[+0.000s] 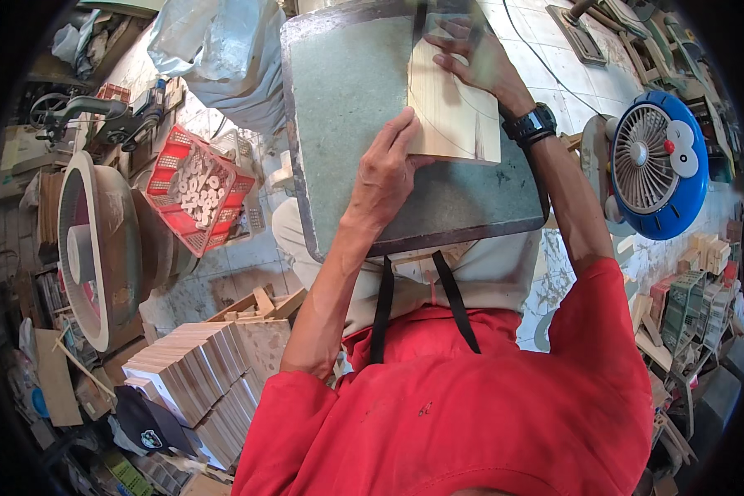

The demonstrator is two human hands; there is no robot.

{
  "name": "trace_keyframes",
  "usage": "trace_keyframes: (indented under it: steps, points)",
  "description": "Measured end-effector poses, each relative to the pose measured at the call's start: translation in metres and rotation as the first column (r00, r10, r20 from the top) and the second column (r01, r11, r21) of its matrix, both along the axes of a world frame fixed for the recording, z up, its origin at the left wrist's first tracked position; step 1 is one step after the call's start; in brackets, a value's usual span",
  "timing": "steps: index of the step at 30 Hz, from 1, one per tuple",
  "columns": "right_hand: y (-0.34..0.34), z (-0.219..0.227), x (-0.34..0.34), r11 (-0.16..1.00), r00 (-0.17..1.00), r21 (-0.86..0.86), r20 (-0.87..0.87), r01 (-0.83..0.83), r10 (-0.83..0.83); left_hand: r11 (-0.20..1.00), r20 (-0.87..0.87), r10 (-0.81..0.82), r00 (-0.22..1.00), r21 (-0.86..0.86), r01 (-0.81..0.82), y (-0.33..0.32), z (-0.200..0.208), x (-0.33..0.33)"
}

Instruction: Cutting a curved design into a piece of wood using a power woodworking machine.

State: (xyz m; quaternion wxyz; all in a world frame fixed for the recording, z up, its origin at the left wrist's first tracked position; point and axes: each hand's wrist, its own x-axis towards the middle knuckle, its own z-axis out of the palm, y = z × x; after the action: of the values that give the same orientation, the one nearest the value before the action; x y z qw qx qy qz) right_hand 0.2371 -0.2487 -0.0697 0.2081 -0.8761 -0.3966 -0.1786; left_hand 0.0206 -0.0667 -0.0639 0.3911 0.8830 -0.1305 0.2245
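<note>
One red shirt (pixel 463 405) carries a small dark printed mark, one dark cap (pixel 153 422) shows a pale emblem, and a green packet (pixel 128 475) at lower left bears lettering (too small to make out). One pale wooden board (pixel 455 116), marked with a curved line, lies flat on the grey-green surface (pixel 339 91), right of its middle and toward the far edge. The left hand (pixel 384 174) has its grip closed around the board's near left corner, pinching it between thumb and fingers. The right hand (pixel 478 62) rests on the far part, its fingers spread (slightly blurred); one black watch (pixel 531 124) circles that wrist. Around stand one blue fan (pixel 660 165), one red crate (pixel 161 190) of pale rings, uncountable here, and stacked wooden pieces (pixel 194 364).
</note>
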Motion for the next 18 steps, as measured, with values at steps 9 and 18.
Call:
trace_keyframes:
  steps: [9, 18]
  points:
    - [0.005, 0.011, -0.015, 0.997, 0.975, 0.035, -0.217, 0.064, -0.055, 1.000, -0.007, -0.017, 1.000, 0.002, 0.017, 0.008, 0.001, 0.001]
    - [0.003, 0.011, -0.014, 0.995, 0.995, -0.042, -0.039, 0.089, -0.090, 0.999, -0.023, -0.032, 0.999, -0.010, 0.032, 0.008, 0.001, 0.003]
